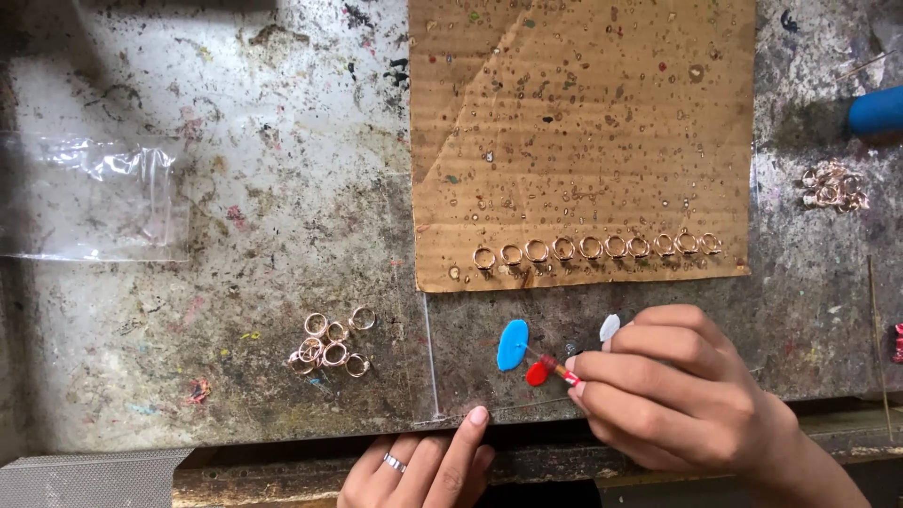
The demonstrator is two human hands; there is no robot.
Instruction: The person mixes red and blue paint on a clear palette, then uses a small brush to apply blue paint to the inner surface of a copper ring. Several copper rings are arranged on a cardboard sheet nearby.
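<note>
Ten copper-coloured wire rings (594, 248) stood in a row along the near edge of the brown cardboard sheet (583, 113). Right hand (673, 390) pinched a thin red-tipped stick (555, 367), its tip in the red paint blob (536, 374) beside blue (513, 344) and white (609, 327) blobs near the stained workbench's (263, 188) front edge. Left hand (423, 468), loosely curled and empty, rested on that edge. Loose rings (329, 346) lay left; more (834, 185) by the right edge, seemingly awaiting paint.

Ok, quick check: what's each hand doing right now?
Left hand: holds nothing, fingers loosely curled at the workbench edge.
Right hand: pinched shut on a thin tool, its tip in the red paint blob.
</note>
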